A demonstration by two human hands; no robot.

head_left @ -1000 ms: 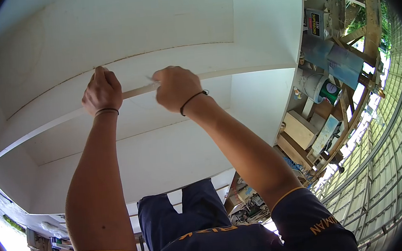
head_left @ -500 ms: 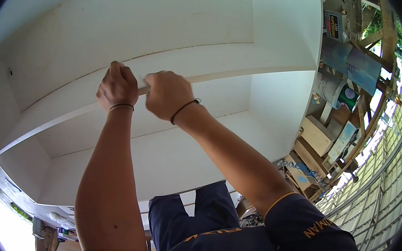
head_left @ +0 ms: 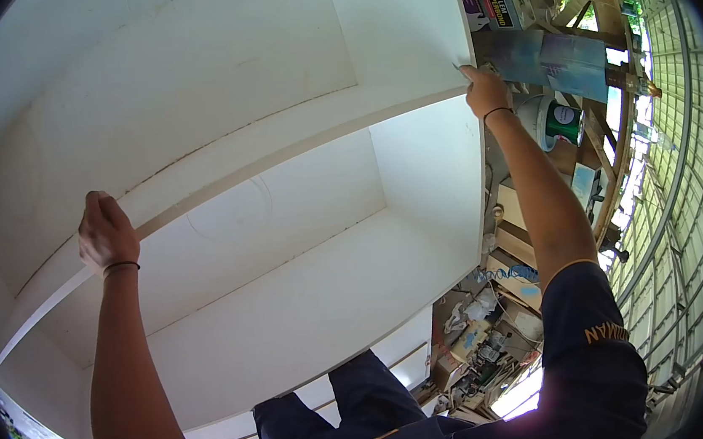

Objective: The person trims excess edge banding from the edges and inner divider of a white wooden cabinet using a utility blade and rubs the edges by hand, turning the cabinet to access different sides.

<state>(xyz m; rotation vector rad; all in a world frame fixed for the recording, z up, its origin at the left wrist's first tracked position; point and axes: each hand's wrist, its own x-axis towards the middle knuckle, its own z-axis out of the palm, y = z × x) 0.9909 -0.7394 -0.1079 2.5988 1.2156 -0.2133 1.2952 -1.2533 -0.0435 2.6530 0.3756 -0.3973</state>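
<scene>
1. White panels make up the cabinet [head_left: 279, 345], which fills most of the view, with an upper and a lower compartment parted by a long shelf board [head_left: 292, 130]
2. The board slants across from low at the left to higher at the right, where its end meets the side panel [head_left: 401, 28]; a brownish line runs along its back edge
3. The left hand [head_left: 107, 232], drawn narrow into a fist, is at the front edge of the board towards its left part; whatever lies inside the fist is hidden
4. The right hand [head_left: 487, 92], well apart from the left, is at the board's right end beside the side panel, its fingers bent; a thin tip shows just past them, too small to identify, and I cannot tell how firmly they close on it
5. Each wrist wears a dark band, and the person has dark trousers [head_left: 372, 387] and a dark sleeve [head_left: 592, 349] with yellow lettering
6. Beyond the side panel are a box [head_left: 498, 6] marked LEM SUPERBOND, a bluish sheet [head_left: 570, 67], a green can [head_left: 562, 121] and a wire grille [head_left: 674, 146]
7. Mixed clutter [head_left: 486, 346] lies below these, near the cabinet's lower right corner
</scene>
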